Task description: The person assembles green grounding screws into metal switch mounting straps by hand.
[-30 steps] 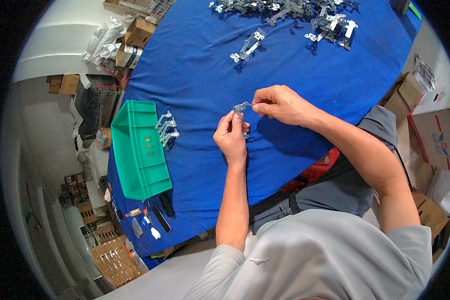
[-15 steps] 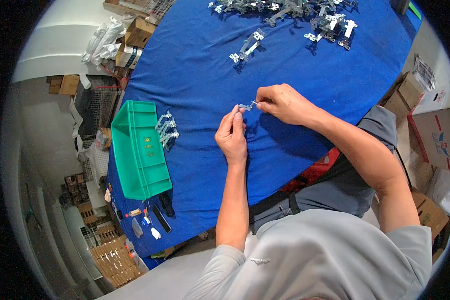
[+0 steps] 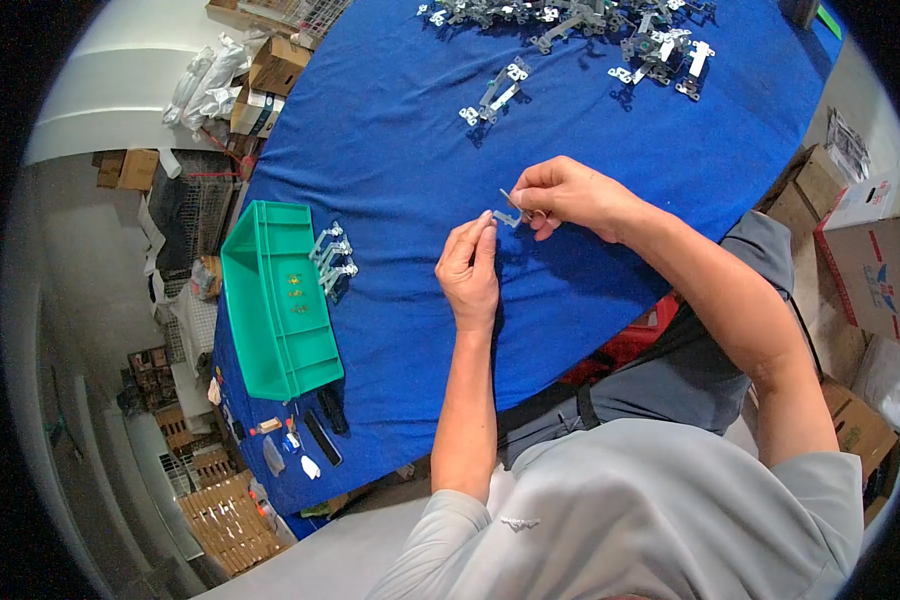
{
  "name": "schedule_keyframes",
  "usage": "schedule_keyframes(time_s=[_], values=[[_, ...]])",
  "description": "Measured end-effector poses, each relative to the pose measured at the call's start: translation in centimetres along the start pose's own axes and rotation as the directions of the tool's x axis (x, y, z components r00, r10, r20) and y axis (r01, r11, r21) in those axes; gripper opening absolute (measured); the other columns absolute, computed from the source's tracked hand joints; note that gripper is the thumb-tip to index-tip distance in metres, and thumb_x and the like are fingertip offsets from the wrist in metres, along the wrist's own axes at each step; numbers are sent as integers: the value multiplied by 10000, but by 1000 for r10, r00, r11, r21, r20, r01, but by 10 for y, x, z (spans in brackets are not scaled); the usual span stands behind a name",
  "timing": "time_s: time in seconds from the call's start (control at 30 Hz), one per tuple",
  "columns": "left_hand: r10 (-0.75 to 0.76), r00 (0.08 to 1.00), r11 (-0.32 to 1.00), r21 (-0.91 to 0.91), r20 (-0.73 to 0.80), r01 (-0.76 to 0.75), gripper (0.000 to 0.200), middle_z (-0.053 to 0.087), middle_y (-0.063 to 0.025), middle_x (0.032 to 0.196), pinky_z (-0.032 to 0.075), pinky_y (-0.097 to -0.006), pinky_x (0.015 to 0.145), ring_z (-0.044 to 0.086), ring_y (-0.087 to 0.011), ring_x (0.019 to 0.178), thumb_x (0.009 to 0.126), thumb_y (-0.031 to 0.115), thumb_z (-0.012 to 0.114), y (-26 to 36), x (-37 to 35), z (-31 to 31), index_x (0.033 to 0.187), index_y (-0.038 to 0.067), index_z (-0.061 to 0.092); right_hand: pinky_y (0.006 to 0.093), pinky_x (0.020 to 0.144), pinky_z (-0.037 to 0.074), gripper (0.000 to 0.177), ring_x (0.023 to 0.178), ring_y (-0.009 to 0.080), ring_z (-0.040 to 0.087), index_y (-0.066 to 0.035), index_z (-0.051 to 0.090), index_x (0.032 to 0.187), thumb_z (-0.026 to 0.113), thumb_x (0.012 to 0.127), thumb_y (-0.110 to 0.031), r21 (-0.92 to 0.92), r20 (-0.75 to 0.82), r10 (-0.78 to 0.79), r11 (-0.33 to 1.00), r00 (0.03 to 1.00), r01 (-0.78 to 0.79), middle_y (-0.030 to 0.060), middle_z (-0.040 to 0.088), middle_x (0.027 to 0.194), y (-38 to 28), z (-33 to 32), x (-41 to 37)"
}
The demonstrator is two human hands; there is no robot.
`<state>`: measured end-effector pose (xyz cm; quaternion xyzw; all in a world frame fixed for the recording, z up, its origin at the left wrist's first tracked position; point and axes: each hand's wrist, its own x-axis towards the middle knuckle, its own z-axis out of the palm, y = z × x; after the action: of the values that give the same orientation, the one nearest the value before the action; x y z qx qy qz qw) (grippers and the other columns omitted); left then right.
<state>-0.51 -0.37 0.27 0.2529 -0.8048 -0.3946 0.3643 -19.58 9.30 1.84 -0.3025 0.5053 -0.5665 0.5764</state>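
Note:
My left hand (image 3: 468, 272) is closed, its thumb and forefinger pinching one end of a small silvery metal bracket (image 3: 506, 217) above the blue cloth. Just to the right, my right hand (image 3: 573, 198) is closed with its fingers bent at the bracket's other end. A thin metal piece (image 3: 507, 198) sticks out from the right fingertips, pointing up and left; its kind is too small to make out. Left of my hands, several joined metal brackets (image 3: 333, 258) lie against a green plastic bin (image 3: 315, 345), which holds a few small brass-coloured pieces (image 3: 296, 293).
A blue cloth (image 3: 400, 150) covers the table. Metal brackets (image 3: 660, 55) are heaped at the far edge, with a smaller group (image 3: 495, 93) nearer me. A black bar-shaped object (image 3: 323, 437) lies at the near left. Cardboard boxes (image 3: 875, 255) stand at the right.
My right hand has turned and shifted slightly right, its fingers now lower around the bracket's end. The thin metal piece now shows upright-slanting above the bracket. My left hand has barely moved.

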Motion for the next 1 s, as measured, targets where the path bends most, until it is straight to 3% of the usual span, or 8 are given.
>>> schedule_keyframes(time_s=[0.13,0.23,0.27,0.33,0.37,0.43,0.77,1.0], values=[[9,999,999,38,43,-11,183,733,-112,987,544,-277,800,695,-161,890,935,7,690,6,0,1,1106,-14,752,250,629,518,167,730,90,603,-23,673,967,619,983,-180,-164,-18,5,987,1000,-8,15,639,831,1,1,1],[5,997,997,75,72,-10,174,735,-104,961,548,-264,738,694,-145,829,948,16,673,3,-1,0,1103,-22,742,250,605,492,169,702,81,567,-38,671,959,613,992,-193,-165,-116,-175,974,978,154,-4,628,806,4,7,0],[6,997,996,91,82,-14,171,736,-101,951,549,-258,709,694,-137,800,957,21,664,0,-1,-1,1104,-26,737,249,601,486,171,702,80,564,-38,670,960,614,993,-196,-262,-148,-226,948,963,182,-5,628,805,3,6,0],[-232,972,955,-191,-17,225,173,735,-95,938,541,-242,643,681,-115,738,982,47,636,-2,-5,0,1116,-29,715,246,595,475,177,701,78,558,-37,667,964,614,994,-202,-450,-195,-336,865,921,221,-8,629,802,-1,3,1],[-354,935,887,-333,-41,321,176,735,-92,932,537,-234,610,675,-104,706,995,60,622,-2,-6,-1,1122,-31,704,250,595,478,184,703,81,562,-29,666,969,614,994,-204,-380,-157,-273,904,949,197,-3,630,799,-3,4,1],[-366,930,884,-328,-44,333,185,733,-89,939,525,-223,566,659,-88,666,1012,81,599,-1,-4,0,1133,-29,684,256,595,484,199,708,85,571,-15,664,978,612,994,-206,-241,-67,-147,962,987,127,7,633,794,-4,8,-3],[-344,939,895,-311,-23,321,188,736,-90,950,521,-216,561,655,-85,661,1023,88,595,0,-5,0,1145,-27,678,279,571,494,216,671,99,582,8,666,971,621,986,-202,-381,4,-189,908,982,176,26,626,751,-5,15,-8],[-263,961,929,-289,-82,229,220,740,-85,981,489,-212,570,605,-62,671,1009,77,621,-6,-6,1,1183,-28,707,338,594,496,203,653,144,617,29,660,945,642,955,-173,-631,5,-436,697,900,341,76,646,718,9,10,-3]])
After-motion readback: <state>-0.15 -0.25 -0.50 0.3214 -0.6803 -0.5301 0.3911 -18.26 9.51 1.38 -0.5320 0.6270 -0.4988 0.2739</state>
